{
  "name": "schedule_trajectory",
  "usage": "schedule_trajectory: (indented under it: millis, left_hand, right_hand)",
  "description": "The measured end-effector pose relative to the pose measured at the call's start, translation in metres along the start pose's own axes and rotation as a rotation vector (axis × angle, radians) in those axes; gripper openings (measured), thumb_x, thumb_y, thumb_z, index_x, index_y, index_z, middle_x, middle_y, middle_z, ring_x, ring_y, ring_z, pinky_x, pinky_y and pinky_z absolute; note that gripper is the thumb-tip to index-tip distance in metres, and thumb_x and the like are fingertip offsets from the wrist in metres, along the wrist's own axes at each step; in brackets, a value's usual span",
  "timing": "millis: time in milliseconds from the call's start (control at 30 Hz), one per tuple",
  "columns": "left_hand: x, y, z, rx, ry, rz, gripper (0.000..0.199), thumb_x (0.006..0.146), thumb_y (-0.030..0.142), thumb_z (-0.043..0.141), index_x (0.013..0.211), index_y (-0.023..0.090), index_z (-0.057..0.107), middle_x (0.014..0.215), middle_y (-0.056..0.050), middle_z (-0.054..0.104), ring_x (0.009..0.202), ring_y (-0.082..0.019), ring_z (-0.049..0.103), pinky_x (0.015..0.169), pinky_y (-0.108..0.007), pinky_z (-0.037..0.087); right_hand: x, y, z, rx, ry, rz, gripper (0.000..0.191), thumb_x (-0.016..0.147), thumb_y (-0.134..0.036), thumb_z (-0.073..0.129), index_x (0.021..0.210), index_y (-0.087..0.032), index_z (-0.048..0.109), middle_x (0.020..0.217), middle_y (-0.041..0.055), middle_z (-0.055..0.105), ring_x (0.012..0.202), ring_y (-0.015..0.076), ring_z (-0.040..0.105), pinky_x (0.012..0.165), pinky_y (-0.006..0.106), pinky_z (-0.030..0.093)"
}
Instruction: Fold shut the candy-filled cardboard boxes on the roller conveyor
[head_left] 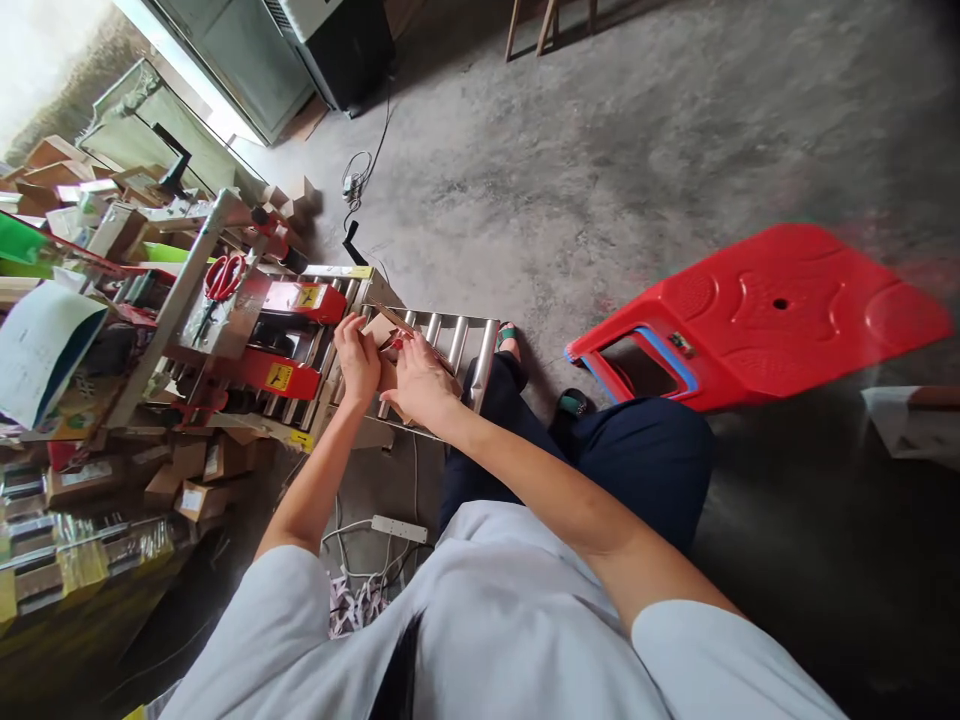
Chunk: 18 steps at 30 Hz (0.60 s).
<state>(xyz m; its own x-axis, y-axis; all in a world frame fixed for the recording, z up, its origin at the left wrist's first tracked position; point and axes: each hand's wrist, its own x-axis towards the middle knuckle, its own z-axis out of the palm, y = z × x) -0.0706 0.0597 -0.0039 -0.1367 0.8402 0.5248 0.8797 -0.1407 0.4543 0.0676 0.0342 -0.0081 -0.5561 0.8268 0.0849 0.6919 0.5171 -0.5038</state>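
A small cardboard box [384, 330] with raised flaps lies on the roller conveyor [480, 365], partly hidden by my hands. My left hand [357, 358] is at the box's left side, fingers bent against the cardboard. Over the box's right part lies my right hand [422, 382], its fingers spread across the top and its thumb pointing left. Something red shows at the fingertips of my right hand, too small to make out. Just left of the hands stands the sealing machine with red guides [292, 378], and red-handled scissors [223, 278] rest on its top.
Cardboard boxes [202, 500] lie piled at the left. A red plastic stool [780, 330] is on the floor at the right. A power strip [400, 529] with cables lies below the conveyor. Further off are a metal cabinet [240, 60] and wooden legs [547, 28].
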Motion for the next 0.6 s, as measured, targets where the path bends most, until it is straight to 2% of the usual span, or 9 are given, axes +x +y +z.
schedule_trajectory:
  millis: [133, 200, 300, 367, 467, 533, 600]
  left_hand:
    - [-0.013, 0.012, -0.002, -0.078, -0.154, 0.049, 0.024, 0.098, 0.025, 0.043, 0.117, 0.021, 0.056, 0.128, -0.011, 0.062, 0.126, -0.021, 0.056, 0.114, -0.045, 0.04]
    - [-0.014, 0.015, -0.002, -0.088, -0.202, 0.05, 0.023, 0.099, 0.026, 0.043, 0.114, 0.022, 0.06, 0.123, -0.009, 0.067, 0.124, -0.021, 0.058, 0.117, -0.047, 0.037]
    - [-0.009, 0.016, -0.003, -0.069, -0.286, 0.053, 0.022, 0.098, 0.028, 0.046, 0.108, 0.023, 0.066, 0.116, -0.005, 0.072, 0.119, -0.021, 0.063, 0.119, -0.047, 0.033]
    - [-0.004, 0.017, -0.003, -0.031, -0.335, 0.055, 0.022, 0.098, 0.03, 0.048, 0.104, 0.024, 0.069, 0.116, -0.004, 0.072, 0.116, -0.021, 0.064, 0.119, -0.047, 0.033]
    - [0.003, 0.02, -0.003, 0.048, -0.369, 0.076, 0.023, 0.096, 0.03, 0.049, 0.097, 0.023, 0.071, 0.115, -0.005, 0.073, 0.115, -0.022, 0.065, 0.117, -0.046, 0.036]
    - [0.006, 0.021, -0.002, 0.092, -0.377, 0.101, 0.024, 0.096, 0.029, 0.05, 0.095, 0.021, 0.072, 0.115, -0.006, 0.073, 0.113, -0.023, 0.066, 0.115, -0.045, 0.039]
    - [0.006, 0.02, -0.002, 0.115, -0.384, 0.12, 0.025, 0.096, 0.027, 0.049, 0.098, 0.02, 0.072, 0.116, -0.008, 0.073, 0.113, -0.024, 0.066, 0.113, -0.045, 0.041]
  right_hand:
    - [-0.016, 0.002, 0.01, 0.059, 0.096, -0.034, 0.087, 0.092, -0.065, 0.049, 0.146, 0.002, 0.044, 0.152, 0.026, 0.043, 0.151, 0.0395, 0.02, 0.127, 0.057, 0.005]
    - [-0.019, 0.007, 0.007, 0.135, 0.092, -0.033, 0.088, 0.088, -0.063, 0.058, 0.146, 0.002, 0.043, 0.154, 0.0276, 0.039, 0.151, 0.0407, 0.021, 0.126, 0.058, 0.011]
    - [-0.008, 0.02, -0.009, 0.23, -0.046, -0.041, 0.096, 0.079, -0.061, 0.071, 0.141, 0.007, 0.044, 0.153, 0.0347, 0.034, 0.149, 0.0426, 0.024, 0.124, 0.055, 0.019]
    - [0.005, 0.029, -0.024, 0.278, -0.168, -0.043, 0.088, 0.079, -0.061, 0.072, 0.134, 0.003, 0.05, 0.147, 0.0335, 0.043, 0.143, 0.0418, 0.037, 0.12, 0.054, 0.029]
    - [0.018, 0.039, -0.04, 0.348, -0.267, 0.018, 0.069, 0.083, -0.058, 0.069, 0.125, -0.006, 0.056, 0.126, 0.0262, 0.063, 0.119, 0.0372, 0.062, 0.103, 0.051, 0.048]
    - [0.018, 0.04, -0.042, 0.386, -0.207, 0.022, 0.058, 0.085, -0.051, 0.071, 0.121, -0.008, 0.058, 0.118, 0.0221, 0.068, 0.109, 0.0335, 0.066, 0.097, 0.048, 0.052]
    - [0.008, 0.035, -0.04, 0.383, -0.076, -0.039, 0.046, 0.087, -0.037, 0.072, 0.12, -0.007, 0.059, 0.122, 0.0211, 0.066, 0.118, 0.0314, 0.062, 0.104, 0.046, 0.049]
